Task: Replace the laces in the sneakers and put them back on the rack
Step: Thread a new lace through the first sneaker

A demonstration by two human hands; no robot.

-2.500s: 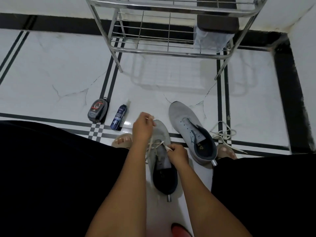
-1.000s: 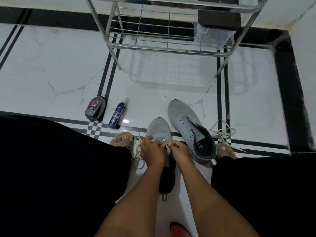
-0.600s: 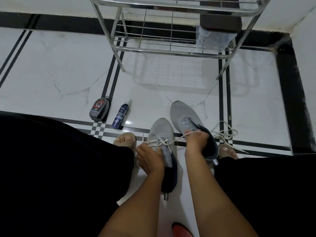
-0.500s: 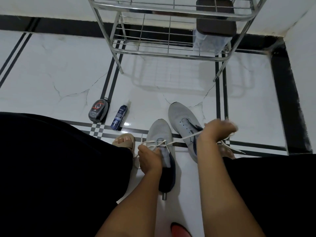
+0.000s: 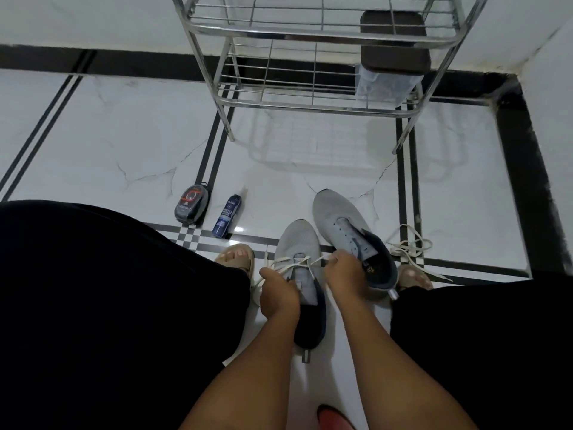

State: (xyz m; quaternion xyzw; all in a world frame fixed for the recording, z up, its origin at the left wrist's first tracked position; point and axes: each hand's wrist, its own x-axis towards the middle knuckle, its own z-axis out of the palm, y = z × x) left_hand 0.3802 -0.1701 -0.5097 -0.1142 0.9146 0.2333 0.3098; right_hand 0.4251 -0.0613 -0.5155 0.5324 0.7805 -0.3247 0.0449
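Two grey sneakers sit low in the centre of the frame: one (image 5: 298, 243) between the hands, one (image 5: 341, 218) just to its right. Two white laces: one (image 5: 294, 262) threaded in the nearer sneaker, one (image 5: 409, 245) loose at right. Two hands, left (image 5: 277, 293) and right (image 5: 345, 274). One metal rack (image 5: 310, 35) at top. Two shoe-care items at centre left: one polish sponge case (image 5: 191, 204) and one spray bottle (image 5: 226, 215). Two sandalled feet (image 5: 235, 257) (image 5: 414, 276).

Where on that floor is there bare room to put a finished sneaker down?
Bare tile lies between the rack legs and the sneaker toes, and left of the polish case. It is crowded near the knees: the laced sneaker, the unlaced sneaker, the spray bottle, the loose lace and both hands, left hand, right hand.
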